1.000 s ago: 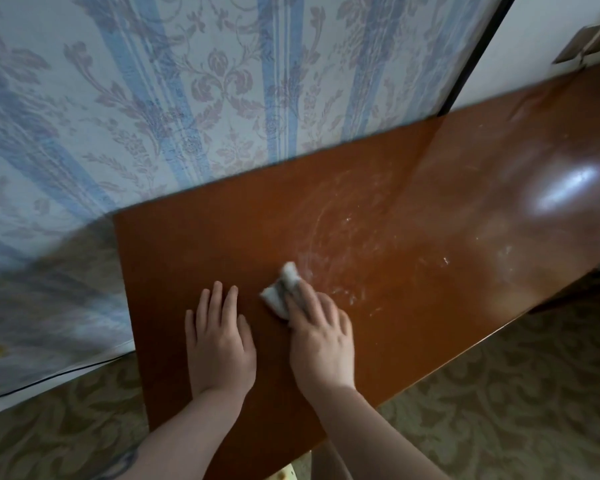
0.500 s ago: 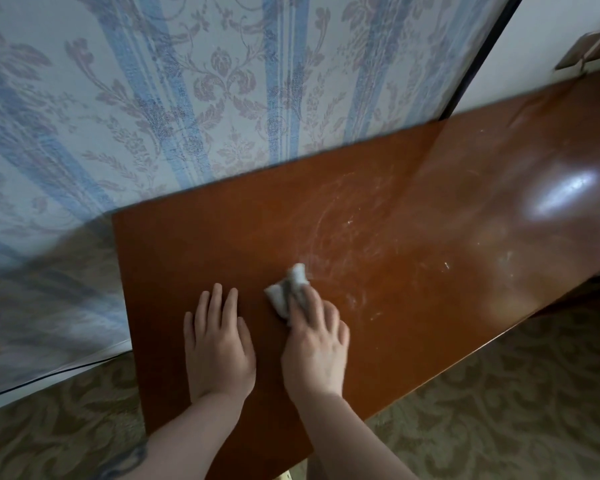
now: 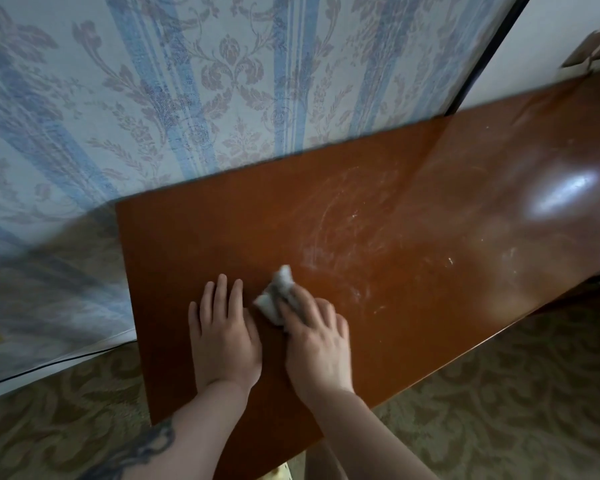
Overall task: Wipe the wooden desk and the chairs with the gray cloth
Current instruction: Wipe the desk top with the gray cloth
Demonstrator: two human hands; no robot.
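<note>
Nearest the camera, two bare forearms reach forward over the near edge of the glossy reddish-brown wooden desk (image 3: 378,209), the left one carrying a dark tattoo (image 3: 142,452). The left hand (image 3: 222,337) lies palm down on the desktop, its fingers straight and held close together, holding nothing. Just to its right, the right hand (image 3: 317,344) presses down on the small crumpled gray cloth (image 3: 277,295), with its straight fingers laid over the cloth's near right part; that hand and the cloth are blurred, so the exact lie of the fingers is hard to read. The cloth sits on the left half of the desk, between the two hands' fingertips and touching the wood, its pale far end poking out beyond the fingers. Farther on and to the right, pale smears and white specks (image 3: 354,237) mark the surface, and a bright patch of reflected light (image 3: 561,192) shines near the far right. A beige patterned carpet (image 3: 520,403) covers the floor on both sides of the desk. At the far edge the desk meets a wall of blue-striped floral wallpaper (image 3: 194,91), and a plain white panel (image 3: 548,46) stands at the far right.
</note>
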